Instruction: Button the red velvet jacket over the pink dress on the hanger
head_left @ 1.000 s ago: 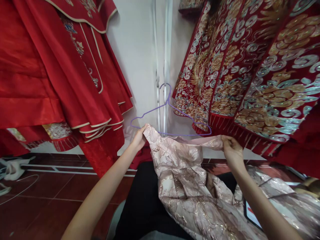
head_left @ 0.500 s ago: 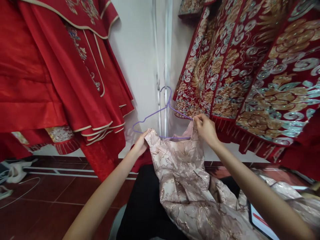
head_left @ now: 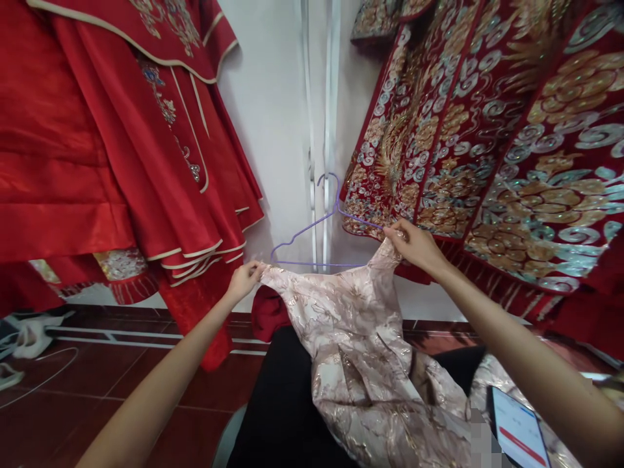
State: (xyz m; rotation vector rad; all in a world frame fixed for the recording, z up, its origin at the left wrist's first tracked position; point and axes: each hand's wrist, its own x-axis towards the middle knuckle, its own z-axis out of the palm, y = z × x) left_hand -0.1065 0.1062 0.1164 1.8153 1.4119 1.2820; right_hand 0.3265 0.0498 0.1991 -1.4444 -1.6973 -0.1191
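Note:
A pale pink dress (head_left: 341,312) with a shiny gold pattern lies across my lap, its top raised in front of me. My left hand (head_left: 245,279) pinches the dress's left shoulder and pulls it out to the side. At the other shoulder, my right hand (head_left: 414,244) grips the fabric beside the arm of a purple hanger (head_left: 312,227). The hanger's right end is hidden by that hand and the dress. Its left end shows above the neckline, outside the fabric.
Red garments (head_left: 112,162) hang at the left, and an embroidered red garment (head_left: 468,149) hangs at the right. White poles (head_left: 322,97) stand against the wall ahead. A phone (head_left: 519,429) lies on fabric at lower right. White shoes (head_left: 32,338) rest on the floor at left.
My left hand has moved left and slightly down, stretching the neckline wide. The hanger has shifted a little right, and my right hand has moved slightly right with its shoulder of the dress.

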